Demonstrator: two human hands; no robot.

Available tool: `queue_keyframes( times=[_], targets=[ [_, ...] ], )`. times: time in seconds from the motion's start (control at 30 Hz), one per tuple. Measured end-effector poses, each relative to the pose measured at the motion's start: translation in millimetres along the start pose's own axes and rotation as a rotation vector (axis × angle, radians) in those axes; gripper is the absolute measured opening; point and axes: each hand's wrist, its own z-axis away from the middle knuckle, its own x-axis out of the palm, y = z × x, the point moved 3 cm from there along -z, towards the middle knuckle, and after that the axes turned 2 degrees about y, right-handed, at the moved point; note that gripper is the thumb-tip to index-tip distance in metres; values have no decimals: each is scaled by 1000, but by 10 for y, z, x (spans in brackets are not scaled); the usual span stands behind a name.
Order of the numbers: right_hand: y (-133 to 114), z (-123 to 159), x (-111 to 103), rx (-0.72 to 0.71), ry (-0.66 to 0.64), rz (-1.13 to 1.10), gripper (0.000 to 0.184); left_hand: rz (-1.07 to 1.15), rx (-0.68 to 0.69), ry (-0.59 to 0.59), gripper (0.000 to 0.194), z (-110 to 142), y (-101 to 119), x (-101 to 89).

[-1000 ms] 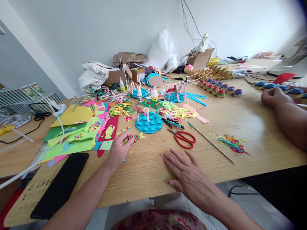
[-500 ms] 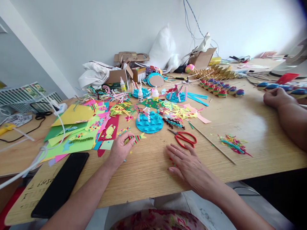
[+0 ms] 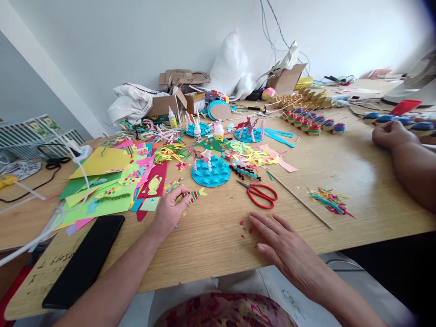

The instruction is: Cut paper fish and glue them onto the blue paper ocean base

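Note:
My left hand (image 3: 169,210) rests on the wooden table (image 3: 218,245) with its fingers pinched on a small striped paper fish (image 3: 193,195), red, green and yellow. My right hand (image 3: 284,245) lies flat and open near the table's front edge, fingers spread, holding nothing. Small red and green paper bits (image 3: 245,228) lie just left of its fingertips. Red-handled scissors (image 3: 259,194) lie beyond that hand. A blue round paper piece (image 3: 210,172) with little curled shapes on it sits just past the fish.
Coloured paper sheets (image 3: 102,190) pile up at left, a black phone (image 3: 85,261) near the front left edge. A thin wooden stick (image 3: 299,202) and a scrap heap (image 3: 329,202) lie at right. Another person's hand (image 3: 391,135) rests far right. Glue bottles, boxes and paper crafts crowd the back.
My right hand has slid right and back toward the table's front edge, uncovering the small paper bits. My left hand keeps its pinch on the fish.

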Motion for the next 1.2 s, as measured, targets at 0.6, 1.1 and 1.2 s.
queue_keyframes(
  times=[0.6, 1.1, 1.2],
  targets=[
    [-258, 212, 154, -251, 5, 50, 57, 47, -5, 3, 17, -10, -62, -3],
    [-149, 224, 196, -38, 160, 148, 66, 36, -19, 3, 18, -15, -49, -4],
    [-203, 127, 223, -43, 133, 125, 63, 39, -17, 2, 18, -17, -59, -4]
  ],
)
